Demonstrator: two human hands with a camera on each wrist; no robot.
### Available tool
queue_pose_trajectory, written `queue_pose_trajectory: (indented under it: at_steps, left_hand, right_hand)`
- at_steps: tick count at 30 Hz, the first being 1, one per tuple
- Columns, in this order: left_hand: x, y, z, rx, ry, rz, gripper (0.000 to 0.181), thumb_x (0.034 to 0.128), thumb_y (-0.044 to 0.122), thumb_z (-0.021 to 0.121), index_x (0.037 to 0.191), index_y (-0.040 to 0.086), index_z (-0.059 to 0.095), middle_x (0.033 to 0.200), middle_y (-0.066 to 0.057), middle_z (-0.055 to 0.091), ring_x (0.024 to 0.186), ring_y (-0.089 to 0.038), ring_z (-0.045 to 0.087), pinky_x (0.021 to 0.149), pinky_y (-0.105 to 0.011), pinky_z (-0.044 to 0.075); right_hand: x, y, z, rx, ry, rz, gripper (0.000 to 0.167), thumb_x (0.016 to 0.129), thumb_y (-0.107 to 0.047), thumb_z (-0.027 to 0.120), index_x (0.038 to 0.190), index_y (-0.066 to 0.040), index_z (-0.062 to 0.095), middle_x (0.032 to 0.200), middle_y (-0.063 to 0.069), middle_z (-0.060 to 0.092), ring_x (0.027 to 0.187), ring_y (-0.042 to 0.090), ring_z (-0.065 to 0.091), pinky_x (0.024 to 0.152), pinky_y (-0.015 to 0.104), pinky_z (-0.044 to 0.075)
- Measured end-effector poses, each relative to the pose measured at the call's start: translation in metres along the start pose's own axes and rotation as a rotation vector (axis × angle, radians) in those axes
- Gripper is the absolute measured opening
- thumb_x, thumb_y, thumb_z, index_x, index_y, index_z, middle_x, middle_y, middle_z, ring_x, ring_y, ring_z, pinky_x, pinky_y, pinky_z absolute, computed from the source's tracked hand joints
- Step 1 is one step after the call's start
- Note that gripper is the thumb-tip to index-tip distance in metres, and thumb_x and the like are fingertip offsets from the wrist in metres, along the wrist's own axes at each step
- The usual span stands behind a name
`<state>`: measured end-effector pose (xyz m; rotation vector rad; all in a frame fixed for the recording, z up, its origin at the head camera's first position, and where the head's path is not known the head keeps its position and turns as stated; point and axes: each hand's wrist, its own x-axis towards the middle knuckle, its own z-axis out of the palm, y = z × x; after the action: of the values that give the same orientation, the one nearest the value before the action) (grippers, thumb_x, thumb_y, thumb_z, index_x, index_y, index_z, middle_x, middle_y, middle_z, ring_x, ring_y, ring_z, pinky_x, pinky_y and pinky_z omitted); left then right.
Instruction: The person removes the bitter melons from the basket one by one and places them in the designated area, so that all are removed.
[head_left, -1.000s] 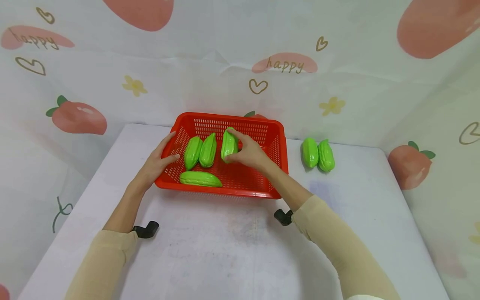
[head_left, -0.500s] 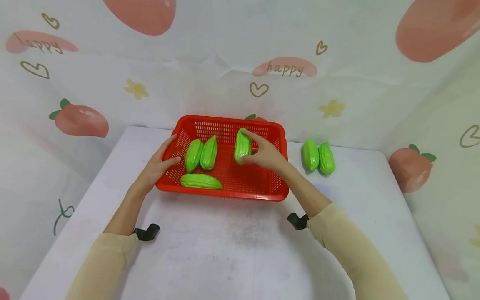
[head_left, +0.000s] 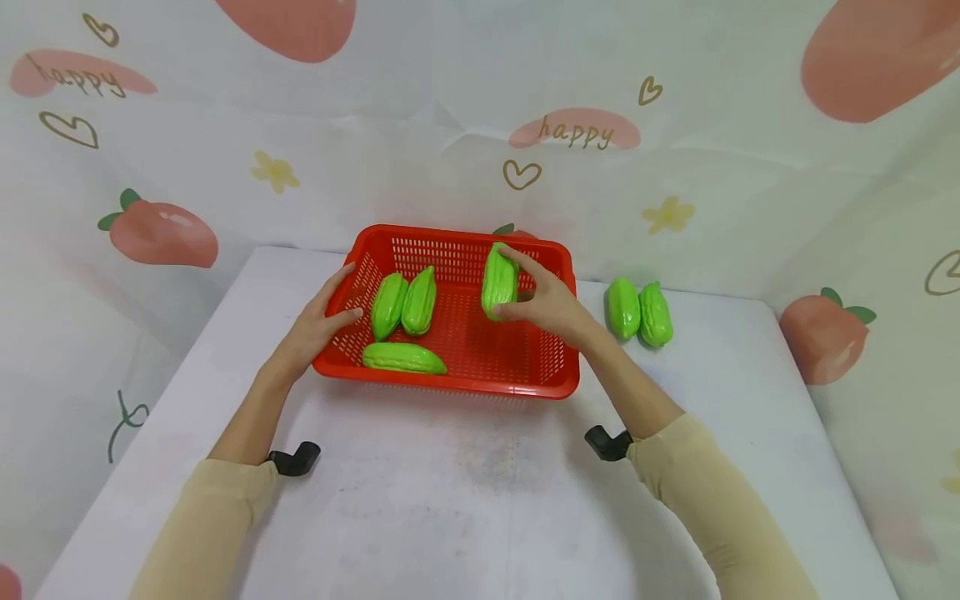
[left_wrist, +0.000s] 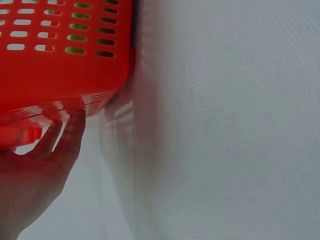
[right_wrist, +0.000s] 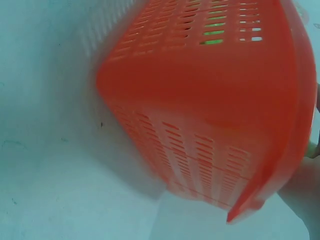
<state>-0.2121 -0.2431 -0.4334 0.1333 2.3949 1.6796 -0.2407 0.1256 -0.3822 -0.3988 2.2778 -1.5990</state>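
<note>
In the head view, my right hand (head_left: 553,304) pinches a bright green, ridged toy bitter melon (head_left: 498,282) between thumb and fingers, upright over the right half of the red plastic basket (head_left: 480,385). My left hand (head_left: 306,333) grips the basket's left rim, thumb over the inside. The left wrist view has the fingers (left_wrist: 70,137) against the outer wall. Within the basket, two similar bitter melons lean side by side at the left, one of them the left bitter melon (head_left: 389,305). Another bitter melon (head_left: 403,358) lies sideways along the front wall.
To the right of the basket, two more green bitter melons (head_left: 623,308) lie side by side on the white table (head_left: 465,492). A printed cloth (head_left: 420,108) hangs behind the table. The basket's slotted wall (right_wrist: 200,100) fills most of the right wrist view.
My right hand has moved right over the basket, carrying the bitter melon from near the middle toward the right side. The left hand stays on the rim.
</note>
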Motion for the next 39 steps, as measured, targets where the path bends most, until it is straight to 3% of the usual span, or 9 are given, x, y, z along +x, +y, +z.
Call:
queue_pose_trajectory:
  at_steps: [7,13,21,28,39]
  left_hand:
    - [0.002,0.001,-0.001,0.008,0.001,-0.014,0.07,0.1017,0.025,0.052,0.159,0.04,0.014,0.154,-0.013,0.03,0.12,-0.029,0.045,0.084,-0.024,0.051]
    - [0.003,0.002,-0.001,0.002,-0.005,-0.024,0.071,0.1017,0.023,0.051,0.159,0.04,0.013,0.155,-0.014,0.028,0.12,-0.029,0.045,0.083,-0.024,0.052]
    - [0.002,0.001,-0.002,-0.005,-0.003,-0.037,0.072,0.1017,0.021,0.05,0.16,0.039,0.011,0.156,-0.015,0.027,0.121,-0.03,0.044,0.082,-0.024,0.051]
    - [-0.001,0.004,0.0,-0.002,0.006,-0.029,0.071,0.1019,0.023,0.051,0.159,0.041,0.014,0.154,-0.014,0.029,0.118,-0.028,0.045,0.081,-0.023,0.05]
    - [0.0,0.003,0.001,-0.001,0.005,-0.021,0.07,0.1017,0.024,0.051,0.159,0.04,0.015,0.153,-0.016,0.03,0.118,-0.029,0.046,0.08,-0.023,0.052]
  right_hand:
    - [-0.006,-0.004,-0.007,0.057,0.017,-0.04,0.08,0.087,-0.02,0.078,0.152,-0.04,0.036,0.144,0.002,0.038,0.113,0.031,0.059,0.087,0.039,0.053]
    - [-0.014,-0.007,-0.016,0.019,0.066,-0.043,0.076,0.089,-0.021,0.074,0.152,-0.039,0.036,0.147,0.003,0.036,0.114,0.033,0.06,0.089,0.04,0.052]
    - [-0.023,0.006,-0.032,-0.034,0.11,-0.022,0.075,0.091,-0.019,0.071,0.152,-0.042,0.034,0.151,0.003,0.036,0.121,0.034,0.055,0.094,0.046,0.049]
    - [-0.033,0.015,-0.047,0.004,0.09,-0.034,0.076,0.093,-0.015,0.066,0.154,-0.041,0.03,0.156,0.002,0.029,0.127,0.035,0.051,0.099,0.049,0.044]
    - [-0.046,0.027,-0.068,0.022,0.133,-0.005,0.075,0.094,-0.011,0.064,0.154,-0.041,0.031,0.158,0.006,0.026,0.129,0.035,0.049,0.094,0.039,0.046]
